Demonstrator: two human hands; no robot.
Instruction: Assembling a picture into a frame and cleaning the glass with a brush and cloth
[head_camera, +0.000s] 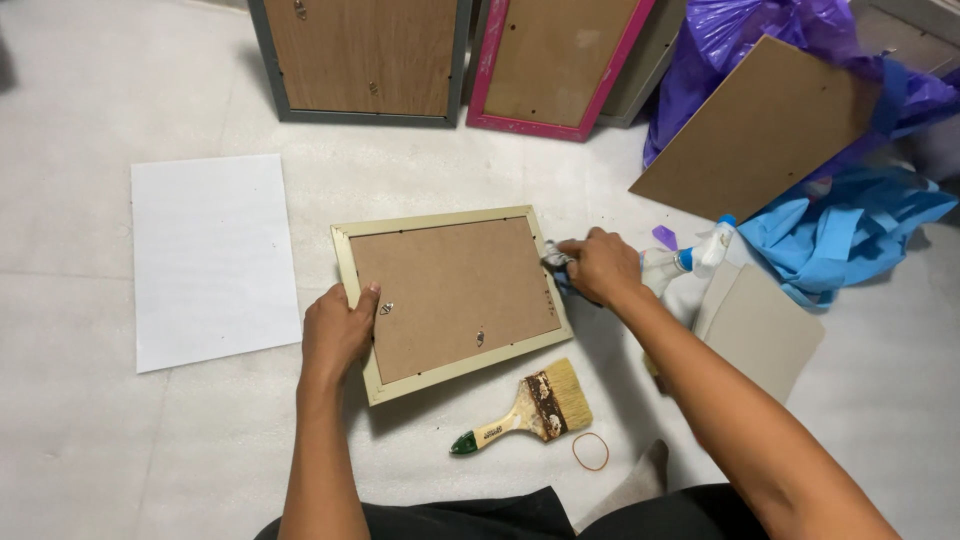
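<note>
Seen from the head camera, the person is sitting on a pale floor (90, 440) with a cream-coloured picture frame (452, 297) lying face down in front of them, its brown backing board turned up. The left hand (338, 330) is gripping the frame's left edge, thumb resting on the backing and the fingers curled under the rim, holding it slightly tilted. The right hand (600, 266) is closed around a small crumpled cloth (556, 257) and is pressing it against the frame's right edge near the upper corner.

Just below the frame, a wide paintbrush (527, 407) with pale bristles and a green-tipped handle is lying on the floor, and an orange rubber band (590, 451) is lying close beside it. A white sheet of paper (212, 258) is lying well to the left of the frame. Behind the right hand, a plastic spray bottle (692, 259) with a blue collar is lying on its side, next to a grey board (762, 328). A blue cloth (850, 225) is bunched up further right, with a brown backing board (760, 130) leaning on a purple plastic bag (760, 30). Along the far side, a grey frame (362, 60) and a pink frame (556, 65) are lying backs up.
</note>
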